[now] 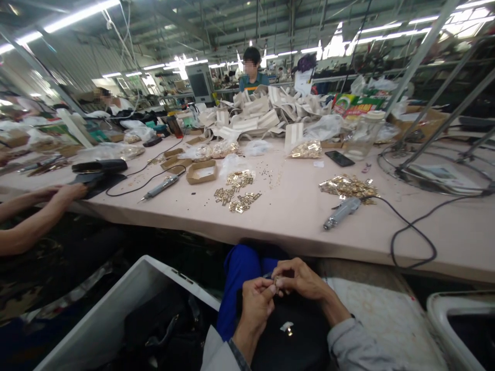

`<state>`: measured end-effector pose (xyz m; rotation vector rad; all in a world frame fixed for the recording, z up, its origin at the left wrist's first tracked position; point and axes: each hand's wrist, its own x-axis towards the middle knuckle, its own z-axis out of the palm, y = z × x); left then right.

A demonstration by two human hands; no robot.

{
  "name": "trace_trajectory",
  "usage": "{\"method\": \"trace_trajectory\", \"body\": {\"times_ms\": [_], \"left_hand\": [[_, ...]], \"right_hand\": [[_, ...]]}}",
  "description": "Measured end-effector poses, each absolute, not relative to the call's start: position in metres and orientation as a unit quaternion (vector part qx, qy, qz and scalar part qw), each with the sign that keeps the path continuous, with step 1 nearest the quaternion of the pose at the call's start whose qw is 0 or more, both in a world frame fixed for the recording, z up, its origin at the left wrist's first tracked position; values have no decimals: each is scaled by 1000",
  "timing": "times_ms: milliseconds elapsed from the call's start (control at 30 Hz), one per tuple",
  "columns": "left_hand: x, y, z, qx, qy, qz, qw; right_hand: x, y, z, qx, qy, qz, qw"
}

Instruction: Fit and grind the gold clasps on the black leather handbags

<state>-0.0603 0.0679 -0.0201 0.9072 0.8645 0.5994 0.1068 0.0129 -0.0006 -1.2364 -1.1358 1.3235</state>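
Over my lap, my left hand (pixel 257 304) is closed, thumb and fingers pinching together. My right hand (pixel 299 278) is closed as well, its fingertips meeting those of the left. Between them shows a small gold-coloured metal piece (pixel 277 281), mostly covered by the fingers. Beneath my hands a black bag (pixel 305 340) rests on my lap. On its face sits a shiny gold-coloured clasp (pixel 289 331) with a whitish scrap beside it. On the table ahead lie a pile of gold-coloured metal plates (pixel 237 193) and a grey electric screwdriver (pixel 342 213).
A white bin (pixel 154 273) with black items stands at my left. Another electric screwdriver (pixel 162 187), cardboard trays (pixel 201 172), a phone (pixel 339 158) and more metal parts (pixel 348 188) lie on the table (pixel 286 221). A co-worker's hands (pixel 64 195) work at the left.
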Motion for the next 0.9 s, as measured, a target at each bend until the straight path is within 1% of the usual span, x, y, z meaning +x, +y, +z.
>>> {"method": "trace_trajectory", "body": {"times_ms": [67, 133, 233, 300, 400, 500, 600, 700, 800, 900], "left_hand": [[-63, 69, -19, 411, 389, 261, 782], [-63, 69, -19, 410, 395, 267, 778], [-61, 67, -17, 470, 411, 291, 725], [-61, 61, -14, 570, 417, 298, 642], [-61, 46, -14, 738, 405, 305, 445], [-57, 32, -25, 833, 373, 321, 252], [-48, 25, -37, 856, 368, 330, 152], [-41, 25, -42, 852, 375, 346, 119], [-37, 29, -44, 846, 372, 359, 129], [-35, 34, -52, 835, 378, 370, 151]], "right_hand": [[117, 15, 0, -472, -467, 587, 463], [121, 19, -2, -465, -462, 603, 454], [121, 23, -8, -476, -452, 596, 462], [120, 23, -12, -483, -448, 583, 477], [121, 20, -14, -484, -440, 573, 493], [122, 15, -13, -484, -430, 576, 500], [123, 12, -10, -490, -428, 573, 499], [123, 12, -9, -507, -429, 551, 505], [116, 12, -9, -538, -431, 510, 514], [97, 13, -12, -618, -432, 413, 511]]}}
